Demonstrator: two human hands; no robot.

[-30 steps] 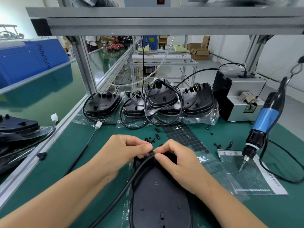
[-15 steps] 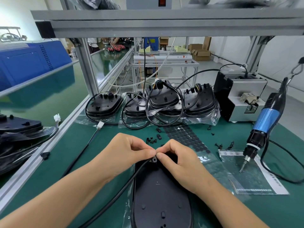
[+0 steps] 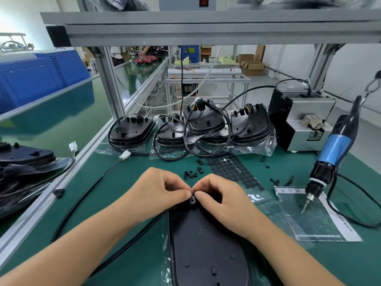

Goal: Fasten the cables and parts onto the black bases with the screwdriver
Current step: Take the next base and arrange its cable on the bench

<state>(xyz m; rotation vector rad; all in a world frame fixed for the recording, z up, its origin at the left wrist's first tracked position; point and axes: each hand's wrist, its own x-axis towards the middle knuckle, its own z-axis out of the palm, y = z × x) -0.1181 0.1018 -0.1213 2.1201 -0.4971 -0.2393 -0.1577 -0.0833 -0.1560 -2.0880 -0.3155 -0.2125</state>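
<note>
Head view, hands: the left hand point(image 3: 158, 189) and the right hand point(image 3: 219, 195) meet fingertip to fingertip at the far end of the near black base point(image 3: 206, 244); both have their fingers curled and pinch a small black clip point(image 3: 192, 200) with a hole in it.
Head view, near base: it lies flat on the green table point(image 3: 127, 265), on clear plastic, its narrow end under the two hands.
Head view, cable: a black cable point(image 3: 86, 196) runs from under the left hand out to the left and ends in a white connector point(image 3: 125, 155).
Head view, screwdriver: the blue and black screwdriver point(image 3: 329, 159) hangs at the right, tip down, just above a clear bag with printed text point(image 3: 321, 221); neither hand touches it.
Head view, loose parts: small black screws and clips point(image 3: 192, 173) lie just beyond the hands, next to a sheet of black round pads point(image 3: 233, 170).
Head view, other bases: a row of black bases with looped cables point(image 3: 191, 129) stands at the back of the table, beside a grey and black machine point(image 3: 303, 124).
</note>
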